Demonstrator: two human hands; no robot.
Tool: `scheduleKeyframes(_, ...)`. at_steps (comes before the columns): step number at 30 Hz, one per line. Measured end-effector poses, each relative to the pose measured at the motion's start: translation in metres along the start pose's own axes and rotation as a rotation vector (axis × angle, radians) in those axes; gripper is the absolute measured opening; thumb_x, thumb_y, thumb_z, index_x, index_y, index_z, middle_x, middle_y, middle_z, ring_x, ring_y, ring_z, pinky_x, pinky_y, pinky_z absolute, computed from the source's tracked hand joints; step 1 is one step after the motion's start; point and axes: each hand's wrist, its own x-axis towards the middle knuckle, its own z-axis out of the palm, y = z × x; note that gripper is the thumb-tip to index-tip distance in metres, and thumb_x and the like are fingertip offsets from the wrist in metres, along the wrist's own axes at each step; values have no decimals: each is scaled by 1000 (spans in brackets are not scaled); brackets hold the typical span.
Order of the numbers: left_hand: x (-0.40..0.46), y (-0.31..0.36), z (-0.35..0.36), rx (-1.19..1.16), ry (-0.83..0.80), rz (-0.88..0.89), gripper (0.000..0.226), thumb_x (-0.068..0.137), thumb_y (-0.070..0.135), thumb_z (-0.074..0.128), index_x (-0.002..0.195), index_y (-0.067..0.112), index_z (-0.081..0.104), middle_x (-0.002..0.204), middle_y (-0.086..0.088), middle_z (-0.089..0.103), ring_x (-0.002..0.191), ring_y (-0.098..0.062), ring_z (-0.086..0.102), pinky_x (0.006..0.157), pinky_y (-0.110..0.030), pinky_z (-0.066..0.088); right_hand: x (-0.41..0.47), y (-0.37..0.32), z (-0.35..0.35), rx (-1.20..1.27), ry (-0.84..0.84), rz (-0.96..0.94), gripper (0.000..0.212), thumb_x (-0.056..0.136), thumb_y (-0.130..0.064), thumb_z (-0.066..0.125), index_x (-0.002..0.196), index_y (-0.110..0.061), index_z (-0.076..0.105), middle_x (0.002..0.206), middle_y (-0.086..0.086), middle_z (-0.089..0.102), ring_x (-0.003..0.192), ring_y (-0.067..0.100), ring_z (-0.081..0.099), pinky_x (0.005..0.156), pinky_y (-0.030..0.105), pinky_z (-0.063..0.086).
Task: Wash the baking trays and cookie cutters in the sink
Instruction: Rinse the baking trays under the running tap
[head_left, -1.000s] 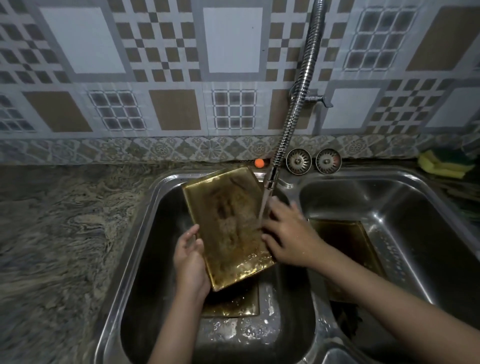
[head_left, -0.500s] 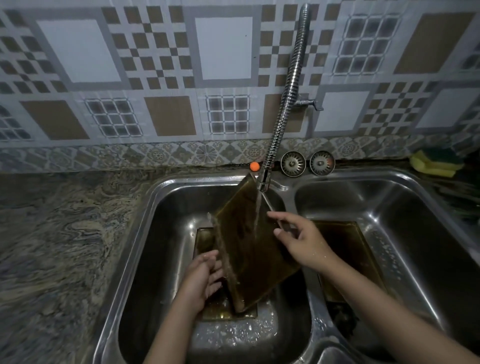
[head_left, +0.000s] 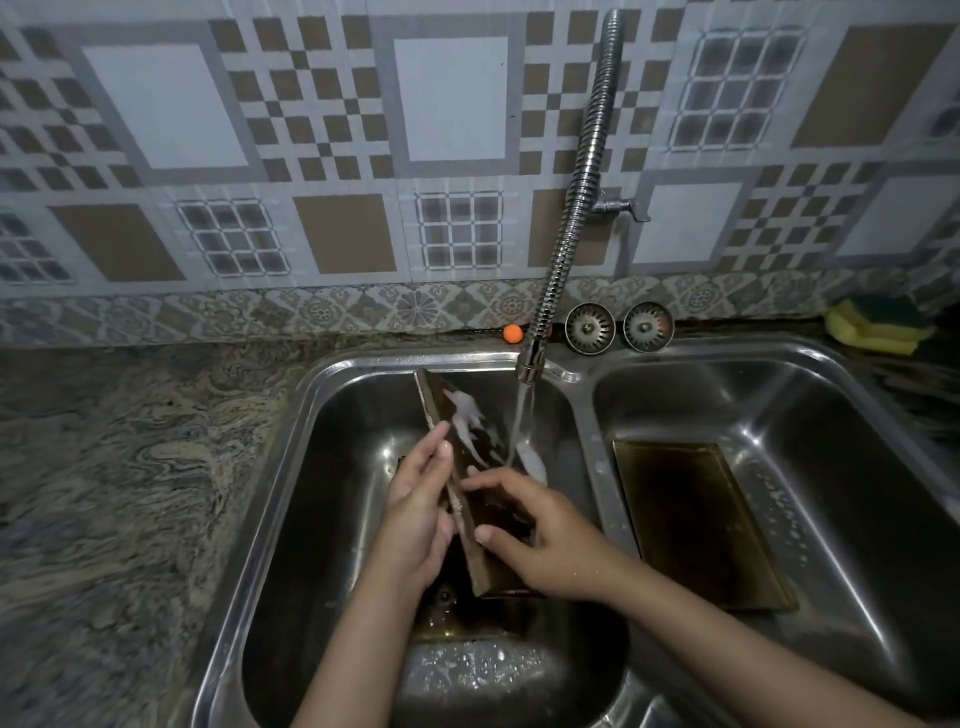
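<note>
A brown-gold baking tray (head_left: 457, 421) stands almost on edge in the left sink basin (head_left: 332, 415), tilted under running water from the flexible tap (head_left: 530, 364). My left hand (head_left: 421, 509) lies against its left side with fingers on the rim. On the tray's right face rests my right hand (head_left: 540, 535), fingers spread over it. A second tray (head_left: 452, 623) lies flat beneath them in the left basin, mostly hidden. Another tray (head_left: 691, 519) lies flat in the right basin (head_left: 831, 415).
Two round sink strainers (head_left: 590, 328) and a small orange ball (head_left: 512, 333) sit on the ledge behind the sink. A yellow-green sponge (head_left: 878, 325) lies at the far right. Marbled stone counter (head_left: 130, 467) stretches to the left.
The tray has turned from lying face-up in both hands to standing nearly on edge. My right hand moved from the tray's right edge onto its face, my left hand up along the rim.
</note>
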Motion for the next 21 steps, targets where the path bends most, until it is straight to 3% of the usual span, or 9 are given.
scheduleKeyframes(3, 0, -5, -5, -42, 30, -18, 38, 91, 10, 51, 129, 16, 55, 119, -18, 64, 110, -29, 63, 90, -41, 51, -1, 0, -1, 111, -72, 56, 36, 90, -29, 54, 125, -36, 50, 135, -7, 53, 127, 1, 46, 108, 34, 40)
scheduleKeyframes(6, 2, -10, -11, -66, 103, -26, 42, 93, -3, 45, 128, 17, 54, 117, -17, 65, 107, -31, 64, 83, -40, 53, 0, -3, -8, 232, -133, 87, 32, 96, -13, 50, 127, -21, 52, 130, -5, 57, 124, 2, 50, 105, 28, 42)
scheduleKeyframes(8, 4, -14, -13, -81, 162, 1, 44, 92, -8, 42, 124, 18, 56, 118, -17, 65, 104, -30, 64, 83, -41, 52, 2, -3, -15, 194, -112, 91, 29, 96, -11, 50, 122, -21, 56, 127, -6, 59, 120, 1, 53, 104, 26, 42)
scheduleKeyframes(11, 7, -17, -17, -128, 244, -22, 43, 92, -8, 40, 119, 19, 59, 119, -18, 63, 104, -30, 63, 86, -45, 51, 8, 2, -30, 9, 37, 122, 25, 94, -15, 53, 113, -29, 61, 128, -9, 59, 123, 1, 50, 108, 32, 40)
scheduleKeyframes(14, 7, -21, -17, -153, 261, -131, 45, 91, -6, 40, 125, 20, 55, 119, -19, 63, 106, -32, 61, 83, -46, 52, 12, 0, -49, -202, 143, 158, 26, 94, -18, 53, 118, -23, 62, 133, -5, 57, 126, 7, 49, 109, 33, 39)
scheduleKeyframes(17, 6, -28, -13, -165, 247, -242, 48, 91, -5, 39, 129, 21, 51, 118, -19, 63, 109, -36, 60, 85, -51, 51, 18, -5, -67, -544, 3, 226, 40, 95, -29, 50, 134, -19, 50, 145, -1, 44, 135, 14, 38, 111, 31, 32)
scheduleKeyframes(21, 2, -35, -3, -127, 227, -303, 43, 94, -2, 40, 130, 19, 51, 112, -18, 65, 103, -33, 62, 74, -46, 52, 26, 5, -72, -823, -265, 401, 62, 98, -45, 36, 151, -16, 19, 160, 6, 10, 147, 19, 7, 119, 44, 6)
